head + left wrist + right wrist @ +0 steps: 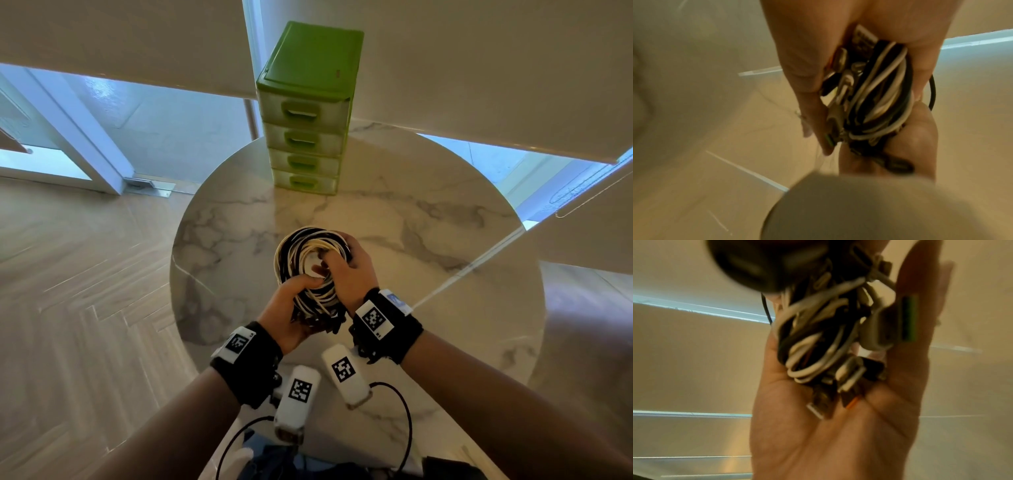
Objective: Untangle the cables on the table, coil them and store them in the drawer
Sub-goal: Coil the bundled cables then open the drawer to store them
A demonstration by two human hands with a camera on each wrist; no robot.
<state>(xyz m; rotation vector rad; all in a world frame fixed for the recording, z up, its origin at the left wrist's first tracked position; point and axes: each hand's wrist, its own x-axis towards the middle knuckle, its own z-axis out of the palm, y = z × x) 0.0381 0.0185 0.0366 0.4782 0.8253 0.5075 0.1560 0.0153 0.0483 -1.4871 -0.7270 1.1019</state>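
Observation:
A coil of black and white cables (305,253) is held above the round marble table (428,240), near its front middle. My left hand (294,301) grips the coil's lower part from the left, thumb over the strands. My right hand (346,270) holds its right side, with fingers curled into the centre. In the left wrist view the cable bundle (879,97) and several plugs sit between both hands. In the right wrist view the cables (818,345) and plugs lie against my right palm (838,434). The green drawer unit (308,102) stands at the table's far edge with all drawers closed.
Wood floor lies to the left of the table and windows with low sills stand behind it. A thin white cord (462,270) crosses the table's right side. Black wires from the wrist cameras hang near my forearms.

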